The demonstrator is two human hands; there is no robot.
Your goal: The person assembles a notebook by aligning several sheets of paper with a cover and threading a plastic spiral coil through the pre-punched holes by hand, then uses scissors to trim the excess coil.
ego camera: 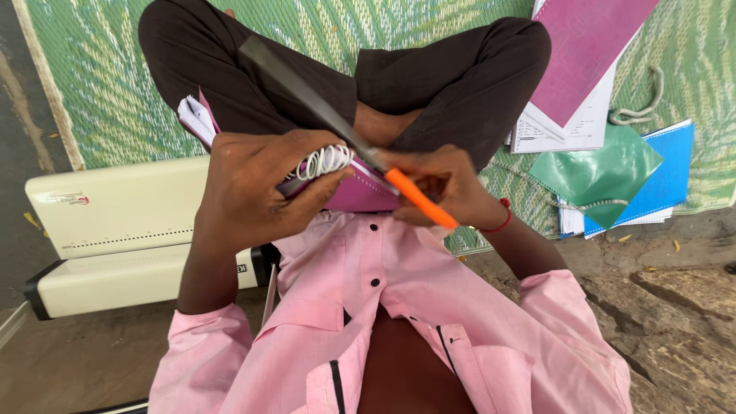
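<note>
I sit cross-legged on a green woven mat. My left hand grips the end of a purple-covered booklet at its white spiral binding coil. My right hand holds long scissors by their orange handle. The grey metal blades run up and to the left over my lap, and they meet the end of the coil. White pages of the booklet stick out behind my left wrist.
A cream-coloured binding machine stands on the floor at my left. At the right lie a pink cover sheet, white printed pages, green and blue covers, and a loose coil piece. Rough stone floor lies at the lower right.
</note>
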